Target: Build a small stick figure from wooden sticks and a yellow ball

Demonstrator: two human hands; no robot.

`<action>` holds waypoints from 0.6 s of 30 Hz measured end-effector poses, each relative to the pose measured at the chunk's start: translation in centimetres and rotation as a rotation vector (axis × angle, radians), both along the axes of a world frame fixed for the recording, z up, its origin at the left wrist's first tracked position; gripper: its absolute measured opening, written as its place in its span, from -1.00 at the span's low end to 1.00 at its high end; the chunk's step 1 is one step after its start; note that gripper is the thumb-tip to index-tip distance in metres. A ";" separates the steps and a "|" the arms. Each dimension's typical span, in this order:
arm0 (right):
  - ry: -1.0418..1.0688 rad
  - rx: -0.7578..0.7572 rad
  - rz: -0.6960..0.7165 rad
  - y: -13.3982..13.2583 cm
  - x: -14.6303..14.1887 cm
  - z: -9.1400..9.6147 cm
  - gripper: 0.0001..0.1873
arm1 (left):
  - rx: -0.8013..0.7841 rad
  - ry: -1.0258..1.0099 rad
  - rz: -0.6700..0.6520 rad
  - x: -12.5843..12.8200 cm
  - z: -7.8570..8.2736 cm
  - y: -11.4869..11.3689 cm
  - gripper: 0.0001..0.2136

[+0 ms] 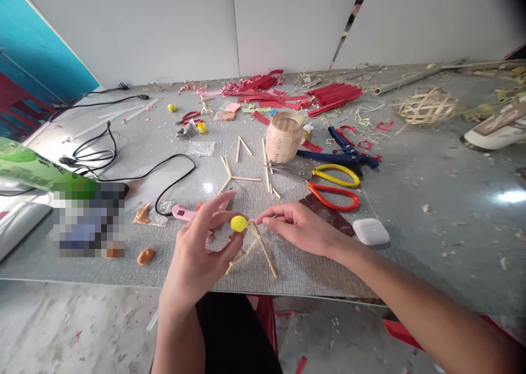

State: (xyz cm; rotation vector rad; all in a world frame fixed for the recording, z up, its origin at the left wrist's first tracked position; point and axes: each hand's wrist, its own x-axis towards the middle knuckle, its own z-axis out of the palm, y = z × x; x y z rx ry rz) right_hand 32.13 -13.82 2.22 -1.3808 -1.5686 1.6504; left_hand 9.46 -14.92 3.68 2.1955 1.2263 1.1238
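A small yellow ball [238, 224] is pinched between the thumb and index finger of my left hand [196, 243]. Right beside it stands a little figure of thin wooden sticks [263, 248], its legs spread on the glass tabletop; the ball appears to touch its top end. My right hand [302, 226] is closed in a pinch at the upper joint of that stick figure. Its fingertips hide whatever may lie between them. Beyond the hands, a second flat arrangement of sticks [242, 179] rests on the table, with loose sticks around it. A pink tool [183, 213] on a black cord lies partly behind my left hand.
Scissors with yellow and red handles [335, 176], blue pliers [349, 156] and a woven bamboo cup [283, 138] stand ahead. A white case [371, 231] is right, a green bottle [45, 168] left. Red strips [335, 97] lie farther back. The glass edge [123, 283] runs near me.
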 end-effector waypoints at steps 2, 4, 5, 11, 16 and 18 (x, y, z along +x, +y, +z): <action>0.039 -0.011 0.019 -0.1 -0.1 0.0 -0.72 | -0.015 -0.033 0.014 -0.2 -0.1 -0.2 -0.47; 0.057 -0.007 0.032 -0.2 -0.1 0.0 -0.70 | -0.052 -0.076 0.014 -0.3 -0.2 -0.3 -0.46; 0.058 -0.003 0.036 -0.3 -0.1 0.0 -0.69 | -0.073 -0.103 0.008 -0.4 -0.3 -0.3 -0.46; 0.041 0.004 0.037 -0.4 -0.1 0.0 -0.67 | -0.115 -0.209 -0.017 -0.3 -1.1 0.0 -0.42; 0.031 0.008 0.042 -0.4 -0.1 0.4 -0.71 | -0.125 -0.267 -0.028 -0.2 -1.3 0.2 -0.40; 0.033 0.010 0.037 -0.5 -0.2 0.5 -0.70 | -0.134 -0.304 -0.042 -0.1 -1.4 0.2 -0.41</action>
